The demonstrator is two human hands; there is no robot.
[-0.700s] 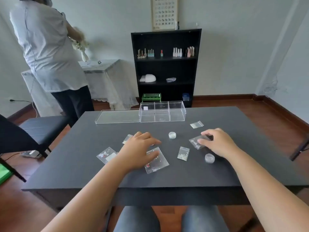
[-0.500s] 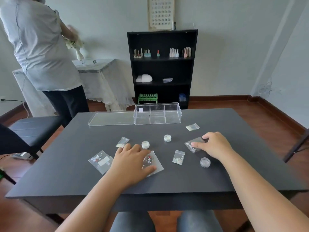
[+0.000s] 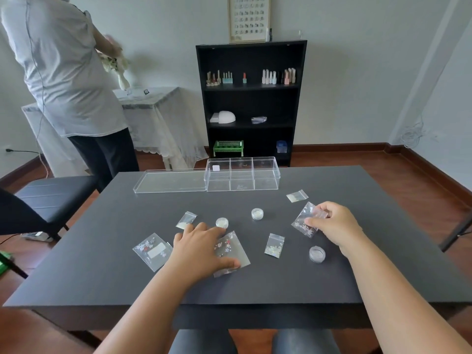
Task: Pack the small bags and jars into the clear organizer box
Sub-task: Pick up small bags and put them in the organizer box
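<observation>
Your left hand lies flat on the dark tabletop, fingers spread over a large clear bag of small floral pieces, with the thumb pressing its near edge. Just left of that hand lies another large bag, flat on the tabletop. To the right sit a small bag of glittery bits and, near your right wrist, a small jar. Your right hand pinches a clear bag between thumb and fingers; the bag is tilted, its far end off the surface. Farther out stand two more jars, one just beyond your left fingertips and one near the middle, with a small bag to the left and another to the right. At the far edge stands the clear organizer box, its three compartments open, with the lid flat beside it on the left, touching it.
</observation>
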